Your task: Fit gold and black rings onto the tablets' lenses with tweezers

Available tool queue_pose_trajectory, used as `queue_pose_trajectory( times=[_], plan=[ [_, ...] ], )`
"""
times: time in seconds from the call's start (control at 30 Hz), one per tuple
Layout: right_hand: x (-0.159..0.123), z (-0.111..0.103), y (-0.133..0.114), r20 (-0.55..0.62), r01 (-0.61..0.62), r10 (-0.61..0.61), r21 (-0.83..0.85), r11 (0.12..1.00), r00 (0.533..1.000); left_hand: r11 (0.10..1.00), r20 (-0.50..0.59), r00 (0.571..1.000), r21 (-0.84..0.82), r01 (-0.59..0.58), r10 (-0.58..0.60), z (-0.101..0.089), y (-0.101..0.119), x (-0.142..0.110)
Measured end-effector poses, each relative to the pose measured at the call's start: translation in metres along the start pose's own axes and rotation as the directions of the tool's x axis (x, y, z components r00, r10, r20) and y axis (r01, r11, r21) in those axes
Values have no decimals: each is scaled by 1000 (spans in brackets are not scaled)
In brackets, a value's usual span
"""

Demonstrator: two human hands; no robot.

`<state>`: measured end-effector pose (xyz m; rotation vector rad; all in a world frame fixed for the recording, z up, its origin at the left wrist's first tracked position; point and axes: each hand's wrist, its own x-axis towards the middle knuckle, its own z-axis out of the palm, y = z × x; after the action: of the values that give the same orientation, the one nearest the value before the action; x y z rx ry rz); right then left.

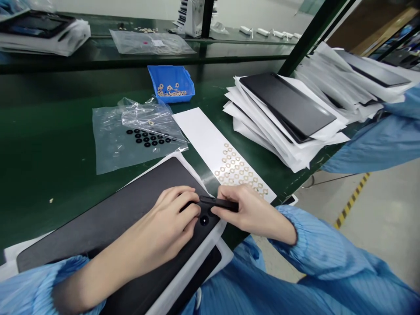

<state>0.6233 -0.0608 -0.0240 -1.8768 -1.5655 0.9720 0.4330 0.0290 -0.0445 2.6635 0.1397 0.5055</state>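
Observation:
A large dark panel (131, 197) lies aslant on white sheets before me. My left hand (172, 218) rests palm down on it, fingers a little bent and apart, near a round black disc (204, 220) at the panel's right end. Between thumb and fingers, my right hand (249, 210) grips a slim black bar-shaped tool (218, 202). The tool's left end reaches the left fingertips; whether they touch it I cannot tell. Just beyond the right hand, a white strip (197, 131) carries rows of small tan rings (234, 168).
A clear plastic bag (110, 144) bears several black discs (147, 139). Behind it stands a blue bin (172, 72) of tan rings. Stacked dark panels (288, 100) with white sheets lie to the right. A green shelf (229, 54) crosses the back. Another person's blue sleeve (370, 140) shows at right.

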Motion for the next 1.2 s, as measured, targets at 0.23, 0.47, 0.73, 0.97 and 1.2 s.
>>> queue_pose_trajectory(
  times=[0.23,0.47,0.73,0.97,1.2],
  plan=[
    [-12,11,16,-495,144,86,409,901,865,999,65,998,36,-2,0,-1,0,-2],
    [-22,36,9,-566,227,112,494,839,817,999,91,996,50,6,-11,1,0,-3],
    [-20,45,6,-627,278,40,401,873,778,998,116,993,53,21,-27,2,1,-6],
    [-20,49,6,-679,247,28,304,920,733,998,94,995,61,13,-19,3,1,-5],
    [-21,50,6,-685,276,21,322,906,728,998,89,996,55,11,-16,4,1,-5]
  ],
)
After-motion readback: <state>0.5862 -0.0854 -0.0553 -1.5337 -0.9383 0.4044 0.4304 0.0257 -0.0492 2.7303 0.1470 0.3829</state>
